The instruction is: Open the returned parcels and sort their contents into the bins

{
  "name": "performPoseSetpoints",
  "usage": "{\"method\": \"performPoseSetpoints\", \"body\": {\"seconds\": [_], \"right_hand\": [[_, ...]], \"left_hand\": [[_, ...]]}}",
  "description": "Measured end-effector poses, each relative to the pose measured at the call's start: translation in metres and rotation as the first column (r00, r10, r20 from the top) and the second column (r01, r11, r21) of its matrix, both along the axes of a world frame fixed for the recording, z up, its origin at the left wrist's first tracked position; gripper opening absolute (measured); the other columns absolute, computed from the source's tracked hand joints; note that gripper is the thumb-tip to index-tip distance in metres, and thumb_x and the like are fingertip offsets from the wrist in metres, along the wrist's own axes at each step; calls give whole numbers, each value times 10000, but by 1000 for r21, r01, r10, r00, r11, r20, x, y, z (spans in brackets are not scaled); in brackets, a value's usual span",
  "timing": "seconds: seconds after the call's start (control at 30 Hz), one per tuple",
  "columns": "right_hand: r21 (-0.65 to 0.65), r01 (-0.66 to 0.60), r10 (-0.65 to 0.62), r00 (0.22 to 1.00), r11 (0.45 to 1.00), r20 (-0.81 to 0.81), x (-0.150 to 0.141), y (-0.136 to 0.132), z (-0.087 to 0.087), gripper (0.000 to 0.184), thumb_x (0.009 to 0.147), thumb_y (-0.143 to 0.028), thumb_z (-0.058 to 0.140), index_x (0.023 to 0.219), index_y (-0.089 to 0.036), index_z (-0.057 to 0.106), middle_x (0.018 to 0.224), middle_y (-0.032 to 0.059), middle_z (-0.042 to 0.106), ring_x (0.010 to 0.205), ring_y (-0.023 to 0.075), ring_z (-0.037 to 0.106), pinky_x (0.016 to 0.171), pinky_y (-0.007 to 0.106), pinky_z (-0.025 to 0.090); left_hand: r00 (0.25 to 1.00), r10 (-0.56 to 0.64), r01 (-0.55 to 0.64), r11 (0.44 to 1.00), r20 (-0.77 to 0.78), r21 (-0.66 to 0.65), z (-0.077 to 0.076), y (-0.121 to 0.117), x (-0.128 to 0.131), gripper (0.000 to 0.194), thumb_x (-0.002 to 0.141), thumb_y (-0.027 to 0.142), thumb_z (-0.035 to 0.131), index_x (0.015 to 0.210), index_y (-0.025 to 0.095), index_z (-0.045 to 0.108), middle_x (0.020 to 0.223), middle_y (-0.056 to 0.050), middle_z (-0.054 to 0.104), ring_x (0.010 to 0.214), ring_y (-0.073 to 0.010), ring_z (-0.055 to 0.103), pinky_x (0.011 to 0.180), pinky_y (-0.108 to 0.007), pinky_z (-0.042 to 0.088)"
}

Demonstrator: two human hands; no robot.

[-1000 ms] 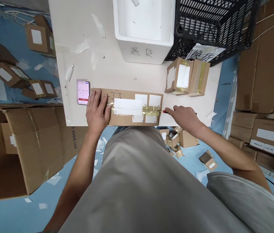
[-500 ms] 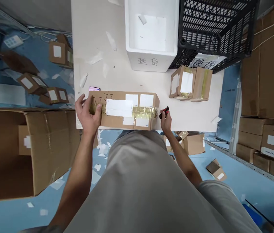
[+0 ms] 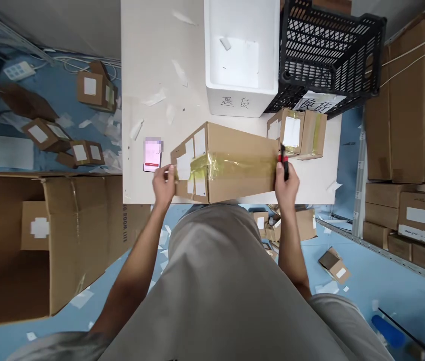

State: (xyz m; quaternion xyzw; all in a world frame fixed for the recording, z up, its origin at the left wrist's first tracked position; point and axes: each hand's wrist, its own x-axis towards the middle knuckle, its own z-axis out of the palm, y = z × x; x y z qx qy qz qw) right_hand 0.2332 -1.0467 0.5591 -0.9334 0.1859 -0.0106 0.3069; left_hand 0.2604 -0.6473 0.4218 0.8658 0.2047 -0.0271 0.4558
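Note:
A taped cardboard box (image 3: 244,173) with white labels on its left face is tilted up over the near edge of the white table. At its left end, my left hand (image 3: 164,186) is closed on the box, the fingertips partly hidden behind it. My right hand (image 3: 286,183) is closed around a red and black box cutter (image 3: 283,163) and touches the box's right end. Whether the cutter's blade is out, I cannot tell. A phone (image 3: 152,154) with a lit pink screen lies left of the box.
Behind the box stand a white foam bin (image 3: 242,98) and a black plastic crate (image 3: 332,55). Another taped carton (image 3: 312,133) sits at the table's right side. A large open carton (image 3: 84,235) is at the left, and shelved boxes (image 3: 423,215) line the right. Paper scraps litter the floor.
The box has been tipped and shifted right, so its long side now faces up. My left hand moved right with it. My right hand moved right and up to the box's far right end.

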Motion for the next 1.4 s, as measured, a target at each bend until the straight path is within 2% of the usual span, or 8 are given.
{"method": "performPoseSetpoints", "body": {"seconds": [0.13,0.3,0.47,0.6,0.73,0.83,0.93,1.4], "right_hand": [[-268,-80,78,997,960,-18,5,0,46,635,1190,-444,266,1576,-184,698,1384,233,748,1304,364,692,1110,492,547],[-481,-151,73,981,864,-177,11,20,36,645,1138,-314,327,1716,-208,591,1462,261,693,1348,404,647,1106,543,510],[-580,-123,61,990,805,-125,13,23,24,637,1156,-335,294,1704,-229,600,1458,245,697,1349,384,659,1089,521,527],[-623,-93,40,994,777,-99,9,30,44,671,1171,-350,216,1705,-177,584,1426,265,706,1319,399,705,1034,515,566],[-548,-35,-76,981,836,-179,-12,72,78,728,1191,-411,110,1756,-152,489,1262,255,785,1145,421,782,936,513,610],[-322,-245,116,922,915,-370,-29,118,97,688,1205,-461,163,1848,-266,312,1276,175,824,1038,368,813,855,451,640],[-176,-418,295,828,891,-476,-34,158,104,685,1208,-462,271,1882,-349,225,1441,123,803,1068,342,825,866,426,653],[-252,-410,175,759,877,-627,-23,208,115,642,1241,-365,391,1877,-314,319,1286,100,878,1049,301,858,973,396,649]], "left_hand": [[933,-248,130,908,-261,-400,-22,-53,5,681,973,748,650,1215,129,795,1312,-203,824,1304,-379,695,1182,-550,554],[896,-379,218,828,-230,-517,-20,-64,16,697,930,673,771,1324,99,797,1456,-230,786,1357,-390,702,1233,-570,537],[932,-325,362,829,159,-425,38,-44,42,618,1091,678,612,1501,232,731,1580,-138,723,1501,-329,658,1285,-529,549],[845,-450,532,766,290,-361,89,-47,63,479,999,553,823,1373,256,796,1442,-83,759,1397,-341,709,1227,-582,613],[809,-500,587,719,308,-373,101,-51,74,392,972,409,863,1320,237,808,1316,-66,775,1267,-329,759,1175,-603,658],[811,-499,586,704,306,-401,94,-49,77,393,957,387,890,1312,241,804,1303,-66,770,1247,-343,765,1192,-641,648],[819,-497,574,694,288,-435,88,-47,77,404,947,407,914,1307,262,801,1316,-63,765,1275,-366,756,1221,-674,626],[855,-451,518,711,257,-476,111,-53,71,302,931,286,853,1227,234,822,1266,-68,801,1169,-269,777,1156,-507,656]]}}
